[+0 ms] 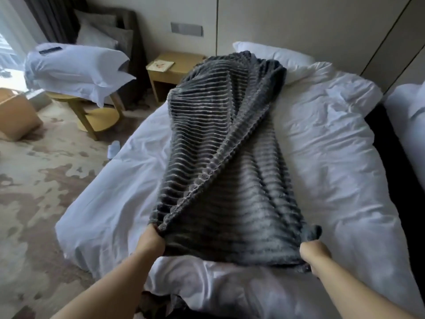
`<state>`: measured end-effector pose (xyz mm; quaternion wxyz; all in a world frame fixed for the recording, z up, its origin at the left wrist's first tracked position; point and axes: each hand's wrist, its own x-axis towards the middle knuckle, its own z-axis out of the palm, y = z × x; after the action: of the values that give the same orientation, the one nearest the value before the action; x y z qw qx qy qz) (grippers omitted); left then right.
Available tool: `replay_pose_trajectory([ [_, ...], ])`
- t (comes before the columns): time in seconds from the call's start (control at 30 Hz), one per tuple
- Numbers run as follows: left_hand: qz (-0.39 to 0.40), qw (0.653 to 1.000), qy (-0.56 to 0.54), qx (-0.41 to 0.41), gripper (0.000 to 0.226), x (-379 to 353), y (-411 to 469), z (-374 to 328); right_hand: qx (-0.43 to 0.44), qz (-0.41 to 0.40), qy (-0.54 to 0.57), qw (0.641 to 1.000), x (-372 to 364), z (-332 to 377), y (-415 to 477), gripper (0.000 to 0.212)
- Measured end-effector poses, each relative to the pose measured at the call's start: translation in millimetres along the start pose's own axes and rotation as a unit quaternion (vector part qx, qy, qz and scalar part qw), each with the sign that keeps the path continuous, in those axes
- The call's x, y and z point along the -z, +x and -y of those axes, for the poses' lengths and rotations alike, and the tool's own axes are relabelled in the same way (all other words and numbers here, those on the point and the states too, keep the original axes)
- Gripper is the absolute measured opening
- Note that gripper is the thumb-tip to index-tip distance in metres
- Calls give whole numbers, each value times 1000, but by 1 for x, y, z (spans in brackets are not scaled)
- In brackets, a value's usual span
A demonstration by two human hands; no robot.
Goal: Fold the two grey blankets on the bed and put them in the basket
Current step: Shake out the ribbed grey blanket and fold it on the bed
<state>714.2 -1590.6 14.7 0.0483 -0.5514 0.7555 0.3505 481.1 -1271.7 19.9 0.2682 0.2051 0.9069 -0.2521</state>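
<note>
Item: dark grey ribbed fleece blanket (230,171), laid lengthwise down the middle of the white-sheeted bed (333,157) from pillow end to foot edge, one long side flapped diagonally over itself. Left hand (154,238) and right hand (315,253) each clutch a near corner at the foot edge. Progress, as judged: first blanket mid-fold and nothing in a basket yet. The second blanket is not surely identified. Tan container (16,113) on the floor, possibly the basket. Writing: none legible.
</note>
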Motion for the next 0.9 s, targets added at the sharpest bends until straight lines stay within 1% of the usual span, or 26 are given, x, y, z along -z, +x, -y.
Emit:
replay_pose_trajectory([
  [0.03, 1, 1000, 2, 11, 19, -2, -7, 10, 2, -4, -5, 1000, 0, -10, -3, 42],
  [0.1, -17, 1000, -1, 12, 15, 2, -23, 22, 20, -54, 0, 998, 13, -19, -15, 45],
  [0.17, -45, 999, -22, -17, 16, 10, -39, 28, 79, -121, 30, 989, 32, -23, -29, 51],
  [0.23, -71, 995, -39, -56, 19, 20, -53, 29, 151, -165, 53, 973, 51, -26, -47, 60],
  [0.33, -79, 992, -20, -94, 21, 25, -79, 42, 239, -206, 35, 948, 67, -45, -77, 65],
  [0.4, -69, 993, 8, -96, 29, 21, -100, 61, 264, -212, 9, 941, 68, -69, -96, 62],
  [0.5, -57, 994, 23, -94, 35, 17, -131, 104, 240, -173, -43, 954, 56, -119, -113, 55],
  [0.57, -52, 995, 23, -85, 38, 16, -145, 134, 200, -144, -64, 967, 49, -149, -117, 55],
  [0.7, -34, 998, 25, -37, 41, 9, -173, 192, 104, -92, -94, 986, 34, -199, -121, 52],
  [0.77, -24, 999, 38, -14, 44, 1, -181, 217, 68, -87, -96, 989, 22, -222, -119, 48],
  [0.83, -14, 999, 38, 8, 45, -9, -187, 237, 48, -87, -97, 990, 6, -242, -112, 52],
  [0.9, -1, 999, 27, 47, 46, -21, -191, 251, 19, -80, -67, 994, -12, -257, -103, 55],
])
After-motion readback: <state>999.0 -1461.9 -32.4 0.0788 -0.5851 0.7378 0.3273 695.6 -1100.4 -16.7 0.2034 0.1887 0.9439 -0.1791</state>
